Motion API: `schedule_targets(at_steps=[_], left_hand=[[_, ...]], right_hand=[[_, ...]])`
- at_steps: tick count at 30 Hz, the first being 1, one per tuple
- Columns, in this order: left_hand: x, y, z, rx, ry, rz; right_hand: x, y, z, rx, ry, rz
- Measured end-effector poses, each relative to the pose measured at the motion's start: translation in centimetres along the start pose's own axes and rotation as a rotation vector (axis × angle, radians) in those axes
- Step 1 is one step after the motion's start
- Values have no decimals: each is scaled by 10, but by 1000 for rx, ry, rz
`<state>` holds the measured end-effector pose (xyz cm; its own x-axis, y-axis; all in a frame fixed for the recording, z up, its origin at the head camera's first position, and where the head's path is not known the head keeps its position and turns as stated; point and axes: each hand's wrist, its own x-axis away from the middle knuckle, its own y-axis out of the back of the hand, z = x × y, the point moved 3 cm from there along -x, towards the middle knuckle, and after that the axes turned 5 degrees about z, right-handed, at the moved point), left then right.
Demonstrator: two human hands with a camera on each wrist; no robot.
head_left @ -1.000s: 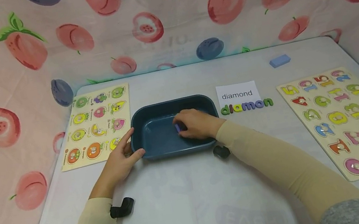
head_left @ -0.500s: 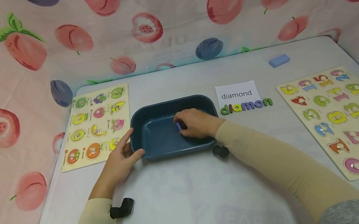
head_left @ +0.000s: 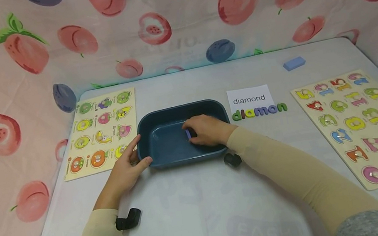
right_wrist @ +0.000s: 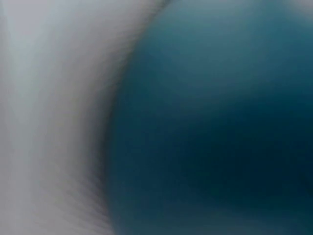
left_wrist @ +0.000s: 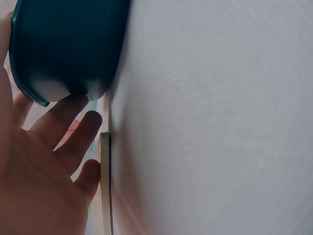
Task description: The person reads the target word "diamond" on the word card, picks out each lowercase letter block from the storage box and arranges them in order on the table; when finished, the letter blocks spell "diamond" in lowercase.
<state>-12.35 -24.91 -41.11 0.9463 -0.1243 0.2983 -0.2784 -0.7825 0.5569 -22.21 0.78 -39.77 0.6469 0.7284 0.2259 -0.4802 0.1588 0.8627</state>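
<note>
A dark blue rectangular tub (head_left: 173, 158) stands in the middle of the table. My left hand (head_left: 127, 171) holds its left end, thumb over the front corner of the rim and index finger at the left rim. In the left wrist view, the other fingers (left_wrist: 78, 142) spread below the tub's outer wall (left_wrist: 68, 49), one fingertip at it. My right hand (head_left: 208, 129) reaches inside and pinches a small purple piece (head_left: 188, 134), mostly hidden by the fingers. Coloured letters (head_left: 259, 112) spelling "diamon" lie under a white card (head_left: 249, 98) printed "diamond".
A fruit puzzle board (head_left: 100, 129) lies behind the left hand, partly beside the tub. At the right is a number puzzle board (head_left: 365, 129). A light blue block (head_left: 294, 64) sits near the back edge. The right wrist view is blurred, mostly tub wall (right_wrist: 205, 122).
</note>
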Motion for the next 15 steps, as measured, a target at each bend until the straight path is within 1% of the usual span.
schedule_targets(at_steps=[11,15], left_hand=[[-1,0,1,1,-8,-1],[-1,-1,1,3,-11,-2]], right_hand=[[1,1,-1,-13,11,-12],[2,2,-2,-18,-24,-21]])
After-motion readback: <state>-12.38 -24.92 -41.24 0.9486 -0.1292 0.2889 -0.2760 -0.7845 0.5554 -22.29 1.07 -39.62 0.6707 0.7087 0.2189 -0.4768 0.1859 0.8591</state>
